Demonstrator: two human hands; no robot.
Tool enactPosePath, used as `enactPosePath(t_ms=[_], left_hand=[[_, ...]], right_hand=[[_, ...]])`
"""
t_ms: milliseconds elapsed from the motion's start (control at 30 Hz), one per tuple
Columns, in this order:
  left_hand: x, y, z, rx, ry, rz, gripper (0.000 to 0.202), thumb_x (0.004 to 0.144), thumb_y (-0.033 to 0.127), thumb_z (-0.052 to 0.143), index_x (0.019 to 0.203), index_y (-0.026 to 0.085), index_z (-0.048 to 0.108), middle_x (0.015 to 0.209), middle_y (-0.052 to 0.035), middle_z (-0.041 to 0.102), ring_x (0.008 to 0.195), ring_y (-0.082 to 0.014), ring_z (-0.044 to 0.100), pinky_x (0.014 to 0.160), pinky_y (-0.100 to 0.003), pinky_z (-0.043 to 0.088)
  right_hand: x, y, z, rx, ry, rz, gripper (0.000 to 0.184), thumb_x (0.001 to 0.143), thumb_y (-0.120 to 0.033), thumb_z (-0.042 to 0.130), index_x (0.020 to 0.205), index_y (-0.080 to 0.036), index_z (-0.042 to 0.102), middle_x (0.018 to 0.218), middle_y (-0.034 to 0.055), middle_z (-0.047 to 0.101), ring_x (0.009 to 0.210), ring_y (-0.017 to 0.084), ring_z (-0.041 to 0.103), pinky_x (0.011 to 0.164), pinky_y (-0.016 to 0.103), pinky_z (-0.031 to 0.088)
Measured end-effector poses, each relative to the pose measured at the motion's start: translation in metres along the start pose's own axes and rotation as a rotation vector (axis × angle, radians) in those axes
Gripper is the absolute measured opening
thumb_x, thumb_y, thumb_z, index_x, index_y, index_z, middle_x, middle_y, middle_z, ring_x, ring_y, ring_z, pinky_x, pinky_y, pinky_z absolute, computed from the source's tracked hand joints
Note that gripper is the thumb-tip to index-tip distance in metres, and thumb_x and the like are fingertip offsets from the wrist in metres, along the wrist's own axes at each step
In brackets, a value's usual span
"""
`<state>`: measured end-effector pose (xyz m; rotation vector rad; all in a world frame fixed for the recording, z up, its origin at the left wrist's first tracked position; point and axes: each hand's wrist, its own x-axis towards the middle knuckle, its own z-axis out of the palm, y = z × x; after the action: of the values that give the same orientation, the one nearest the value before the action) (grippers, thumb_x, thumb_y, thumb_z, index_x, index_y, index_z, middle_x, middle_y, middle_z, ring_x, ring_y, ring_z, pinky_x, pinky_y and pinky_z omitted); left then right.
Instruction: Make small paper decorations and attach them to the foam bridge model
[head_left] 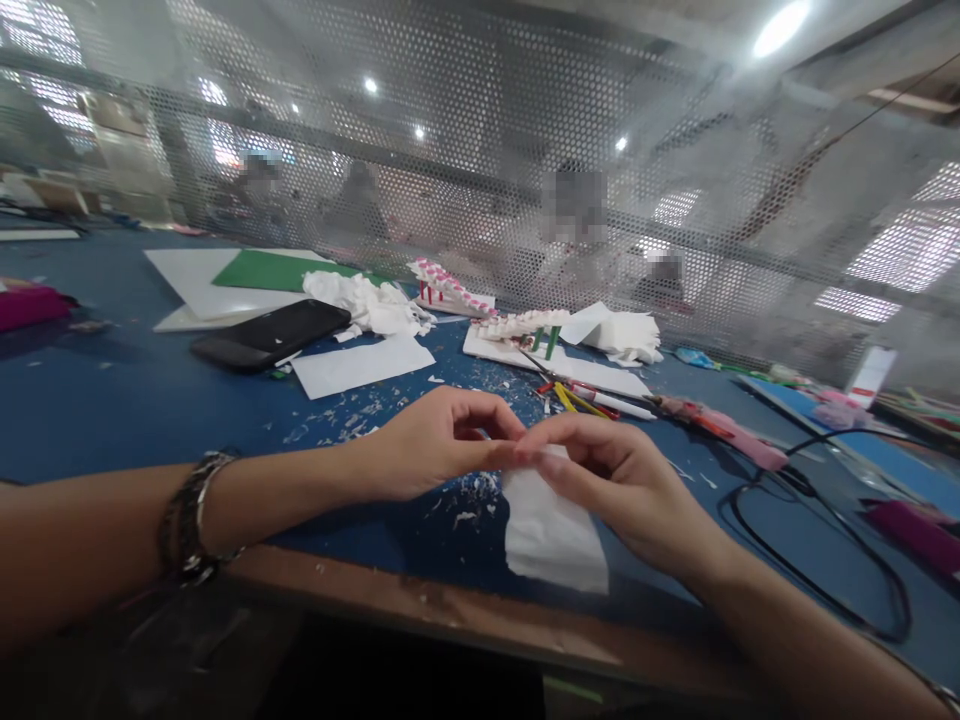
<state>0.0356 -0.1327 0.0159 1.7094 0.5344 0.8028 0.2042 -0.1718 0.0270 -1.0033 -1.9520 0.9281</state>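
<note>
Low over the front of the blue table, a thin white sheet of tissue paper [555, 530] hangs down, its top edge caught between my fingertips. My right hand [611, 470] pinches it between thumb and fingers. My left hand [442, 440] meets the right one at the fingertips, thumb and index finger pressed together at the paper's upper corner; how much of the paper it holds is partly hidden. Small white scraps [476, 495] lie on the table under and behind my hands.
A black phone [274, 335], a white card [364, 365] and crumpled white paper [367, 300] lie at back left. Small pink-and-white models [450, 287] stand at centre back. Pens, a pink-handled tool [739, 435] and a black cable [817, 600] lie right. A perforated metal screen [480, 120] rises behind.
</note>
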Motion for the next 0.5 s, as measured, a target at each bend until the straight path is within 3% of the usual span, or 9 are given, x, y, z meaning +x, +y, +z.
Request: enactPosePath(t_ms=[133, 333, 500], left_hand=[[0.0009, -0.0012, -0.0002, 0.01, 0.024, 0.02, 0.009, 0.07, 0.021, 0.057, 0.067, 0.013, 0.056, 0.061, 0.0047, 0.051, 0.056, -0.0053, 0.045, 0.052, -0.017, 0.035], [0.0035, -0.0051, -0.0018, -0.014, 0.072, 0.041, 0.012, 0.068, 0.023, 0.059, 0.069, 0.013, 0.053, 0.063, 0.0052, 0.05, 0.058, -0.005, 0.045, 0.055, -0.017, 0.036], [0.0029, -0.0062, -0.0022, -0.139, 0.0, 0.011, 0.01, 0.067, 0.017, 0.059, 0.066, 0.013, 0.05, 0.064, 0.0055, 0.05, 0.06, -0.0051, 0.046, 0.058, -0.018, 0.037]], right_hand=[[0.0006, 0.0016, -0.0013, 0.19, -0.03, 0.061, 0.015, 0.079, -0.031, 0.046, 0.08, -0.023, 0.058, 0.053, -0.0052, 0.044, 0.039, 0.004, 0.036, 0.035, 0.017, 0.03], [-0.0005, -0.0011, 0.0034, -0.113, 0.157, -0.072, 0.012, 0.073, -0.021, 0.054, 0.085, -0.021, 0.056, 0.072, -0.0015, 0.055, 0.057, 0.006, 0.049, 0.047, 0.015, 0.039], [-0.0003, 0.0014, 0.0061, -0.059, 0.19, -0.121, 0.017, 0.075, -0.015, 0.049, 0.091, -0.022, 0.052, 0.079, -0.0014, 0.052, 0.07, 0.007, 0.051, 0.058, 0.016, 0.044]])
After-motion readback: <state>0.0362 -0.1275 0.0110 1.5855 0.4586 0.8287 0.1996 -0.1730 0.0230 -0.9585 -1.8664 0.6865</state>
